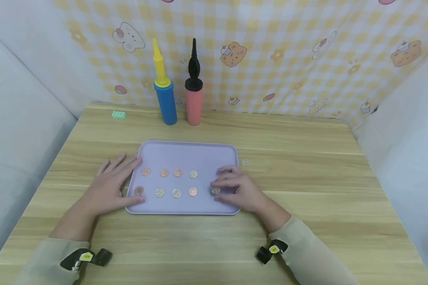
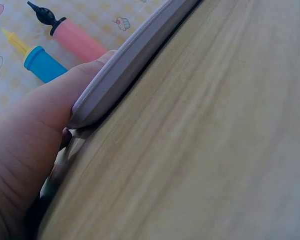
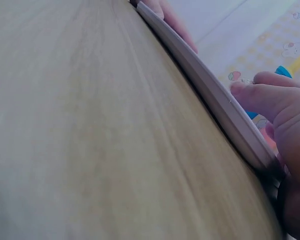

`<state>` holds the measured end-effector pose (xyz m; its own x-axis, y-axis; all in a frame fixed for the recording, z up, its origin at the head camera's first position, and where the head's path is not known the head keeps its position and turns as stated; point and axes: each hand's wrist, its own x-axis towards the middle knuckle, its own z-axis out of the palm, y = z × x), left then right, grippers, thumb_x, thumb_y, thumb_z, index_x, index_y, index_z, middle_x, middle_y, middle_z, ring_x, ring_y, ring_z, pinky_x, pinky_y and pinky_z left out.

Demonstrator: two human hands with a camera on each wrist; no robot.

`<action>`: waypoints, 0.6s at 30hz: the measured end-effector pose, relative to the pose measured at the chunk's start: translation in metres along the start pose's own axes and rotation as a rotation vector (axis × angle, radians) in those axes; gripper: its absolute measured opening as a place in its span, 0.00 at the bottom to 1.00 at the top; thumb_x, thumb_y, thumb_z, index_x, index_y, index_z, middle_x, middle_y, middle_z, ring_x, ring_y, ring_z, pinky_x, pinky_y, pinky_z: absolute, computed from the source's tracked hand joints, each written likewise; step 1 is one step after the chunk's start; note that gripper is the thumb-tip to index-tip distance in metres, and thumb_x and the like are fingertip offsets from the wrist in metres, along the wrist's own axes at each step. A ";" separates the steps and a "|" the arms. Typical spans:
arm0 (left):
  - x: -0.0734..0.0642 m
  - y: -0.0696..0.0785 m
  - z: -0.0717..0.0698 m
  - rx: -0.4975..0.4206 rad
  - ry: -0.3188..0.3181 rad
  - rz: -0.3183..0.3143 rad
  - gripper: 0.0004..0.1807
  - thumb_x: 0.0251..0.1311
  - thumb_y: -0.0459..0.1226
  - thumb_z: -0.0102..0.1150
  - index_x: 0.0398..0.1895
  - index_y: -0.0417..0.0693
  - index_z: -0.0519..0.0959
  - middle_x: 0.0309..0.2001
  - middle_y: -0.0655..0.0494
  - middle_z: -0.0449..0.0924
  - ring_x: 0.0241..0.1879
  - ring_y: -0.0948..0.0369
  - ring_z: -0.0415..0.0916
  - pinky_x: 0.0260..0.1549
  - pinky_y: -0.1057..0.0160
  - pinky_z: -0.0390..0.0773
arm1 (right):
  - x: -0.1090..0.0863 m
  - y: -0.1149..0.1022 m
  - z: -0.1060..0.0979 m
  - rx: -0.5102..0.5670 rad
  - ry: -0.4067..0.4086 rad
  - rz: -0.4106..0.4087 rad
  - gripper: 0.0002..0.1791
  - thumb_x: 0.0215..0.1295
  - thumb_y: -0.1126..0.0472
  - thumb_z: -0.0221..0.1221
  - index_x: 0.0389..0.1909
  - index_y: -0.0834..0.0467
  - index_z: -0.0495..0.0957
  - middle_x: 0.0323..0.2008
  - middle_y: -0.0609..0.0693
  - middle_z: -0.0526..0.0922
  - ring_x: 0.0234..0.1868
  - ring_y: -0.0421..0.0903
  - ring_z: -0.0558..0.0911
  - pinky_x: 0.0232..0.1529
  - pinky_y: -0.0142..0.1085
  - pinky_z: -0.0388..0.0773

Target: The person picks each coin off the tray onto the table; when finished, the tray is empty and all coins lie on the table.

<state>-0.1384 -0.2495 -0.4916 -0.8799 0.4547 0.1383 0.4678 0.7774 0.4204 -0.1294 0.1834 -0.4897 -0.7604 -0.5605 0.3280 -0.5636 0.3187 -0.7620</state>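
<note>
A lilac tray [image 1: 185, 152] lies on the table with several copper-coloured and silver-coloured coins in two rows. Over its left rim my left hand [image 1: 108, 188] rests with fingers spread, the thumb near a copper coin [image 1: 138, 190] at the lower left. At the tray's right end, my right hand [image 1: 240, 190] pinches a silver coin [image 1: 215, 190] between thumb and finger. In the right wrist view that coin [image 3: 246, 81] shows as a sliver at the fingertips. Another silver coin [image 1: 244, 162] lies on the table just outside the right rim.
Behind the tray stand a blue hand pump [image 1: 166, 103] with a yellow nozzle and a pink hand pump [image 1: 194, 106] with a black nozzle. A small green toy brick [image 1: 119, 114] lies at the back left. A checked cloth [image 1: 271, 75] hangs behind the wooden table [image 1: 306, 166].
</note>
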 end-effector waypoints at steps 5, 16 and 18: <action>0.000 0.000 0.000 0.002 0.005 0.002 0.63 0.49 0.64 0.78 0.86 0.56 0.58 0.83 0.44 0.59 0.82 0.35 0.46 0.76 0.29 0.33 | 0.000 -0.001 0.001 0.015 0.035 0.025 0.20 0.52 0.67 0.82 0.48 0.57 0.93 0.47 0.43 0.92 0.66 0.52 0.77 0.69 0.46 0.71; -0.001 -0.001 0.001 0.002 0.004 -0.002 0.63 0.49 0.65 0.78 0.86 0.56 0.58 0.83 0.46 0.59 0.82 0.35 0.46 0.77 0.29 0.32 | -0.001 -0.004 0.003 0.069 0.067 0.054 0.21 0.54 0.69 0.80 0.51 0.60 0.91 0.51 0.53 0.88 0.59 0.54 0.80 0.61 0.37 0.76; -0.001 -0.001 0.002 0.003 0.006 -0.002 0.63 0.49 0.65 0.78 0.86 0.56 0.58 0.83 0.46 0.59 0.82 0.35 0.46 0.77 0.29 0.33 | -0.001 -0.004 0.003 0.080 0.074 0.060 0.21 0.54 0.69 0.80 0.50 0.60 0.91 0.51 0.54 0.88 0.59 0.54 0.80 0.60 0.35 0.77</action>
<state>-0.1376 -0.2499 -0.4934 -0.8812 0.4508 0.1426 0.4664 0.7793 0.4184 -0.1249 0.1801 -0.4888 -0.8154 -0.4831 0.3190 -0.4914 0.2862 -0.8226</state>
